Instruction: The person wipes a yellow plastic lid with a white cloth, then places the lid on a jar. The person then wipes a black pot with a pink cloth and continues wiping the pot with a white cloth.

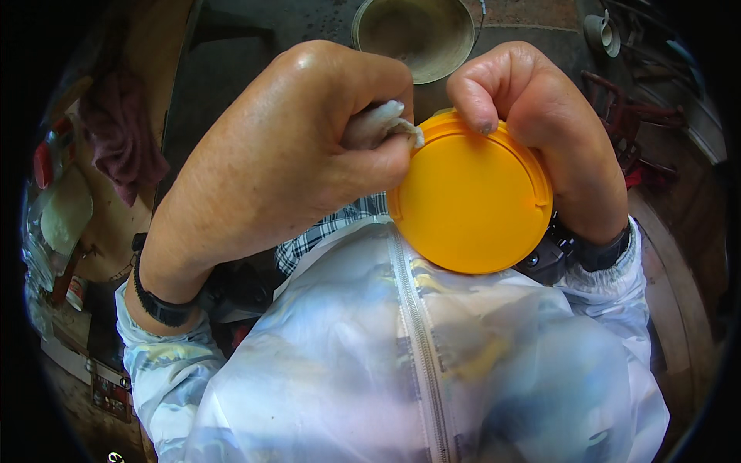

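Observation:
A round orange plastic lid [474,202] is held up in front of my chest, its flat face towards me. My right hand [509,92] grips its upper rim, thumb on the face and the fingers hidden behind. In my left hand [347,121] a crumpled white cloth [376,124] is pinched, its end touching the lid's upper left rim. A big round metal basin [414,35] sits on the floor beyond my hands.
On the wooden surface at the left lie a mauve towel [124,133] and clear plastic bags [61,214]. A small pale container [602,36] stands at the far right. Dark red chair-like frames [619,116] are at the right, near my forearm.

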### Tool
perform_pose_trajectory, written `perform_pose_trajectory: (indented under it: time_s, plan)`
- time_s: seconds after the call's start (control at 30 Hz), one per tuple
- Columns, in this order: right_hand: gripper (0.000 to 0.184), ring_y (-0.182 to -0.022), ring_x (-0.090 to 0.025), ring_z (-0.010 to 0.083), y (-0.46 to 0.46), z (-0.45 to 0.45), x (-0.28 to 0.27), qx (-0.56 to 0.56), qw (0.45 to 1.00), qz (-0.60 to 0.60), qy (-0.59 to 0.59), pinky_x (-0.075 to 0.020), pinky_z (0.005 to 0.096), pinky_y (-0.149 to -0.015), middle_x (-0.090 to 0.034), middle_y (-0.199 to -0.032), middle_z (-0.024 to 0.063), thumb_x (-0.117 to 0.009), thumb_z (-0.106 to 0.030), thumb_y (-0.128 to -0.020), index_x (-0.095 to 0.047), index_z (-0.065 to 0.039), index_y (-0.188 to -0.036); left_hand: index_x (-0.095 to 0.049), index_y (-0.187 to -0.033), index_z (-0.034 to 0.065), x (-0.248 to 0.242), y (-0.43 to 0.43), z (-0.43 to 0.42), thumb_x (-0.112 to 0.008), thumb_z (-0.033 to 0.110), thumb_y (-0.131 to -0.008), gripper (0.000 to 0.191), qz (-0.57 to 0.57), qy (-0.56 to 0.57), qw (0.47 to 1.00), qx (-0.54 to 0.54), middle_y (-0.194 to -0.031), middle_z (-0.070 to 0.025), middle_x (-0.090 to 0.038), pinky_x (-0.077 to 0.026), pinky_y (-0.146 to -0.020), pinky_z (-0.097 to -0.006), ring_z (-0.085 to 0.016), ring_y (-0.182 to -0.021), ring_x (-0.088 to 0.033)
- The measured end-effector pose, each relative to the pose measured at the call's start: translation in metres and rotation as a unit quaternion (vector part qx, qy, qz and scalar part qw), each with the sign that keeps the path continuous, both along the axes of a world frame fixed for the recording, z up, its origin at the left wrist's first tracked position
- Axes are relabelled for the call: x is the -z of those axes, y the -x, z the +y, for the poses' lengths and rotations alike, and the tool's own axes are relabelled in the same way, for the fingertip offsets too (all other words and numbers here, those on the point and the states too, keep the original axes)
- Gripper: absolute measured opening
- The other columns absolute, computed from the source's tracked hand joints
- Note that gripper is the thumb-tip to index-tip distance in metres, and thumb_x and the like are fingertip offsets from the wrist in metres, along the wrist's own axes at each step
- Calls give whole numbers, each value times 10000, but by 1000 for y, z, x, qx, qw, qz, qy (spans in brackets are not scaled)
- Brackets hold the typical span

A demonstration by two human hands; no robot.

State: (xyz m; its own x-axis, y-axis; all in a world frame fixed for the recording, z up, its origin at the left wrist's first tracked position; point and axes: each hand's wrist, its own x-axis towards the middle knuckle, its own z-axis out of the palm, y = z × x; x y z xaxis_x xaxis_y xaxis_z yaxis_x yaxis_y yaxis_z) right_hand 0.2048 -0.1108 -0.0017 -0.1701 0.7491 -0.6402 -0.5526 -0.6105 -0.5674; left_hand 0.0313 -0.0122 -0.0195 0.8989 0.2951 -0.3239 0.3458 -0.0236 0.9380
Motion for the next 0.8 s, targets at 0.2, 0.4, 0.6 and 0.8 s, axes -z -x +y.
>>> perform_pose_trajectory:
  time_s: [0.2, 0.4, 0.6, 0.8]
  plan:
    - [222, -555, -584, 116, -10, 1, 1, -42, 998, -38, -17, -482, 179, -536, -588, -656, 87, -481, -264, -800, -475, -52, -733, -552, -781, -4, -9, 3, 5, -598, 38, -796, 65, -25, -68, 997, -5, -588, 0, -519, -390, -423, -159, -26, -481, -492]
    - [247, -556, -612, 151, -22, 2, 6, -49, 998, 41, -15, -498, 193, -519, -618, -688, 126, -534, -291, -803, -486, -52, -759, -565, -979, 4, -12, 18, 12, -566, 117, -832, 185, -7, 15, 989, -150, -881, -48, -586, -503, -535, -183, -74, -635, -595]
    - [220, -539, -587, 143, -3, -4, 3, 40, 995, 78, -38, -486, 195, -510, -603, -676, 123, -506, -264, -792, -479, -50, -751, -567, -965, -1, -4, 11, 6, -588, 141, -852, 183, -91, 69, 989, -99, -826, -34, -574, -477, -551, -170, -72, -619, -566]
    - [196, -552, -587, 139, -9, 3, 2, -38, 999, 29, -9, -489, 196, -523, -601, -689, 117, -460, -242, -773, -480, -50, -743, -562, -922, -17, -13, 1, 2, -598, 61, -843, 117, -58, 2, 997, -45, -733, -22, -550, -414, -511, -159, -45, -579, -500]
